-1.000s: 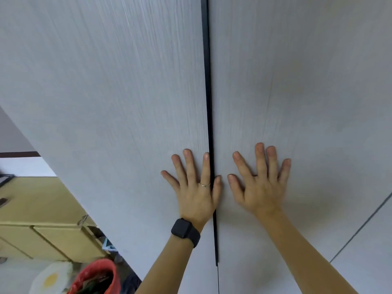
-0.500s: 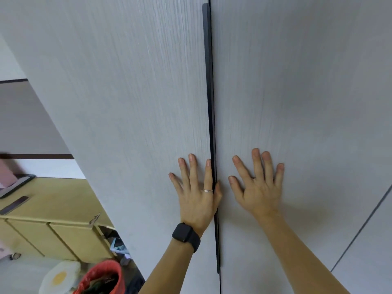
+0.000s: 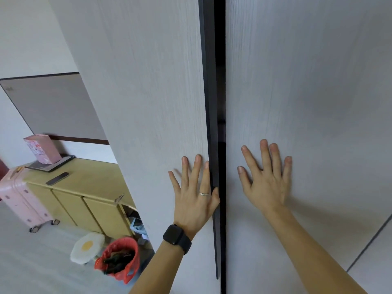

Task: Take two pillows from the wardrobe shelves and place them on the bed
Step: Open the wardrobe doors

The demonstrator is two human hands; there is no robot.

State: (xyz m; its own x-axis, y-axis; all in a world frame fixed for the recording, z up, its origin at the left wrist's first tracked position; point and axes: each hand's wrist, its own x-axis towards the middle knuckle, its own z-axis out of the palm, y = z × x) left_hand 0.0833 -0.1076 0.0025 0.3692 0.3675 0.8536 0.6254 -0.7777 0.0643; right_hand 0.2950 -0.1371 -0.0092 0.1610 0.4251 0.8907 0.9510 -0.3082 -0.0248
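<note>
Since the earlier frame the left door (image 3: 148,102) has swung outward: its dark edge strip (image 3: 209,102) now stands proud of the right door (image 3: 307,92), and a black gap (image 3: 221,124) has opened between the two where before only a thin seam showed. The view has also turned left, bringing more of the yellow cabinet (image 3: 84,200) and a pink suitcase (image 3: 19,200) into sight. The left hand (image 3: 195,196) lies with fingers spread flat on the left door's face and the thumb hooked round the strip, so it grips the door edge rather than merely pressing. The right hand (image 3: 265,179) is open, palm flat on the right door, holding nothing. Key relation: the strip runs vertically, its long axis up-down, and it touches the left hand directly; the right hand sits well to the other side of the gap, so the left hand is the one placed to pull. The gap likewise runs vertically and faces the person. No pillows are visible; they are presumably on shelves behind the doors, but the gap shows only darkness. The bed is out of view. Judgement: the task is at its opening step, and the next pull should go outward and leftward, about hinges on the door's far left side.
</note>
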